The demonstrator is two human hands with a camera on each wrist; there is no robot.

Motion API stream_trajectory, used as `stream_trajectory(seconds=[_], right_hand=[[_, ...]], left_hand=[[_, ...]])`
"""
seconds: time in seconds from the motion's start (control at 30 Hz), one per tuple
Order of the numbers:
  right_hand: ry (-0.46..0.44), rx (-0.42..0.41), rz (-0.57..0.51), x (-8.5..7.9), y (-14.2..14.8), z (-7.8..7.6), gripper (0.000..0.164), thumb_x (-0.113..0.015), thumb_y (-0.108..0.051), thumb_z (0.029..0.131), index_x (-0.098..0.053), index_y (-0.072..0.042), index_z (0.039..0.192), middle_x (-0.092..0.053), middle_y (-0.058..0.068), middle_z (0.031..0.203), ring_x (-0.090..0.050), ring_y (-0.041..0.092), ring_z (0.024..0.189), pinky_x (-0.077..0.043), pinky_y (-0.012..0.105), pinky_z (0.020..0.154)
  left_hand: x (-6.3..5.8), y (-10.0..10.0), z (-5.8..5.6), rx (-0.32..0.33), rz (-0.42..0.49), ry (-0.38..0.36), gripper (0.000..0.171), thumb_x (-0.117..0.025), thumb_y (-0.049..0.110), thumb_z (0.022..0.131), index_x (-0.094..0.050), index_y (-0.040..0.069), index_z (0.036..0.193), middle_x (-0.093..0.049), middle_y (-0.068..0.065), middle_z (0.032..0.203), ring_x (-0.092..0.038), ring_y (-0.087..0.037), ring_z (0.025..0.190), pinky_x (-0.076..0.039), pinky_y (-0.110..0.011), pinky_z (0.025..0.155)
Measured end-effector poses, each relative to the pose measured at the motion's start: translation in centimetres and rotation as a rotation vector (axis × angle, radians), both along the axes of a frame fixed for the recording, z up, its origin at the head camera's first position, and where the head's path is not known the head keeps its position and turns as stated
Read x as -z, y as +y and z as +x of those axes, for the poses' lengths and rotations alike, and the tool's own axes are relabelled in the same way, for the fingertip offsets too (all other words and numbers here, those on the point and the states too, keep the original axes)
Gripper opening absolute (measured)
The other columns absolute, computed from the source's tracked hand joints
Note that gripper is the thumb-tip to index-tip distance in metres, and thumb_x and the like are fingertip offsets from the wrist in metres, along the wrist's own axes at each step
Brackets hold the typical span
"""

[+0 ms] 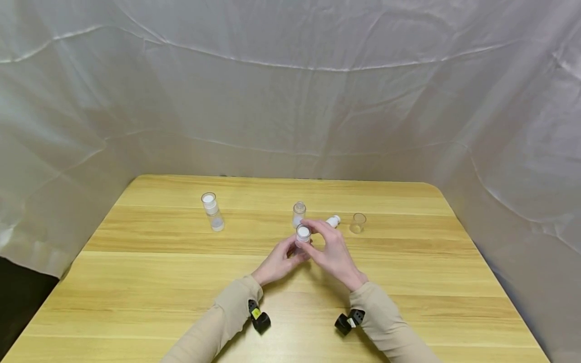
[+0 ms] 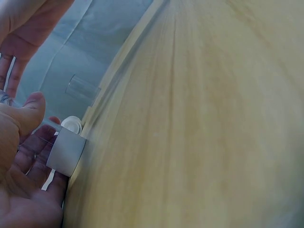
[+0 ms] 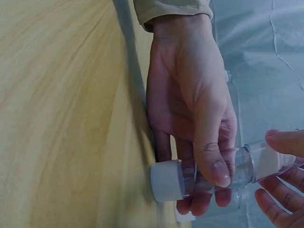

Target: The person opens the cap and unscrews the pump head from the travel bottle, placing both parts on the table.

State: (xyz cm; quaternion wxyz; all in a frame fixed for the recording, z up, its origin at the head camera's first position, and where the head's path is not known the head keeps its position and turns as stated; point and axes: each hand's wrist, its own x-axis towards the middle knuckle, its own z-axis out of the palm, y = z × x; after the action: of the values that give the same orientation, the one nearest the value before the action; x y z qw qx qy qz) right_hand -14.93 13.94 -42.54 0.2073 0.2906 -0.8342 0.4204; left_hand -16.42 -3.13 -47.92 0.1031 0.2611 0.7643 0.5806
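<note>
My left hand (image 1: pixel 278 263) grips the clear body of a small bottle (image 1: pixel 303 233), held upright with its white base (image 2: pixel 66 152) at the tabletop. In the right wrist view the left thumb lies across the clear wall. My right hand (image 1: pixel 335 254) pinches the bottle's top part, a clear cap (image 3: pixel 267 159) with white inside it. Just behind the hands stands a clear bottle (image 1: pixel 299 212) without a top. A white pump head (image 1: pixel 334 221) lies beside it, partly hidden by the right hand.
A clear empty cap (image 1: pixel 358 223) stands to the right of the pump head. Toward the left stands another capped bottle (image 1: pixel 212 210) with a white collar. All rest on a wooden table (image 1: pixel 159 292), with pale sheeting (image 1: pixel 290 111) hanging behind and at the sides.
</note>
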Motion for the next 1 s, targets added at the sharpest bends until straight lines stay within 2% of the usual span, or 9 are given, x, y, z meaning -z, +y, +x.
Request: stream_trajectory(seconds=[0.23, 0.4, 0.5, 0.6, 0.67, 0.87, 1.0], right_hand=[[0.048, 0.001, -0.151, -0.9, 0.4, 0.3, 0.049, -0.082, 0.005, 0.077, -0.065, 0.004, 0.123, -0.074, 0.016, 0.108, -0.069, 0.029, 0.094, -0.058, 0.023, 0.088], [0.097, 0.036, -0.259, -1.3, 1.6, 0.1, 0.050, -0.080, 0.010, 0.076, -0.064, 0.007, 0.123, -0.073, 0.019, 0.108, -0.068, 0.020, 0.096, -0.056, 0.016, 0.090], [0.096, 0.095, -0.247, -1.1, 3.1, 0.1, 0.050, -0.081, 0.010, 0.075, -0.064, 0.008, 0.122, -0.073, 0.020, 0.106, -0.067, 0.016, 0.096, -0.054, 0.012, 0.092], [0.078, 0.180, -0.161, -0.2, 5.0, 0.2, 0.049, -0.083, 0.007, 0.075, -0.065, 0.007, 0.120, -0.073, 0.017, 0.104, -0.067, 0.019, 0.093, -0.052, 0.009, 0.089], [0.053, 0.240, -0.095, 0.4, 6.4, 0.2, 0.049, -0.084, 0.006, 0.074, -0.066, 0.005, 0.119, -0.073, 0.016, 0.102, -0.068, 0.024, 0.090, -0.054, 0.013, 0.085], [-0.077, 0.362, 0.036, 1.7, 9.4, 0.3, 0.049, -0.084, 0.006, 0.073, -0.066, 0.006, 0.118, -0.074, 0.019, 0.100, -0.071, 0.033, 0.088, -0.062, 0.045, 0.080], [-0.185, 0.374, 0.056, 2.0, 10.3, 0.4, 0.049, -0.082, 0.006, 0.075, -0.064, 0.006, 0.120, -0.072, 0.023, 0.102, -0.073, 0.039, 0.092, -0.062, 0.050, 0.084]], left_hand=[[0.0, 0.1, 0.0, 0.003, 0.007, -0.003, 0.048, -0.063, 0.014, 0.098, -0.050, 0.002, 0.143, -0.059, -0.020, 0.142, -0.053, -0.036, 0.136, -0.039, -0.053, 0.120], [-0.1, 0.1, 0.1, 0.009, 0.018, -0.010, 0.045, -0.062, 0.012, 0.099, -0.051, -0.001, 0.140, -0.065, -0.021, 0.131, -0.060, -0.036, 0.128, -0.041, -0.052, 0.119], [-0.1, 0.2, 0.0, 0.015, 0.036, -0.017, 0.043, -0.063, 0.011, 0.098, -0.052, -0.004, 0.137, -0.065, -0.023, 0.130, -0.061, -0.037, 0.126, -0.041, -0.051, 0.119], [-0.2, 0.2, 0.0, 0.008, 0.032, -0.024, 0.043, -0.063, 0.012, 0.098, -0.052, -0.004, 0.137, -0.065, -0.022, 0.130, -0.061, -0.037, 0.126, -0.041, -0.051, 0.119], [-0.1, 0.2, 0.0, 0.000, 0.024, -0.031, 0.043, -0.064, 0.013, 0.098, -0.053, -0.003, 0.136, -0.066, -0.022, 0.130, -0.060, -0.036, 0.127, -0.041, -0.051, 0.119], [0.0, 0.2, -0.2, -0.006, 0.020, -0.028, 0.042, -0.063, 0.012, 0.098, -0.053, -0.003, 0.137, -0.066, -0.021, 0.130, -0.060, -0.036, 0.127, -0.041, -0.050, 0.119], [0.2, 0.1, -0.2, -0.001, 0.026, -0.022, 0.042, -0.063, 0.011, 0.098, -0.053, -0.003, 0.136, -0.066, -0.022, 0.129, -0.061, -0.036, 0.126, -0.042, -0.050, 0.118]])
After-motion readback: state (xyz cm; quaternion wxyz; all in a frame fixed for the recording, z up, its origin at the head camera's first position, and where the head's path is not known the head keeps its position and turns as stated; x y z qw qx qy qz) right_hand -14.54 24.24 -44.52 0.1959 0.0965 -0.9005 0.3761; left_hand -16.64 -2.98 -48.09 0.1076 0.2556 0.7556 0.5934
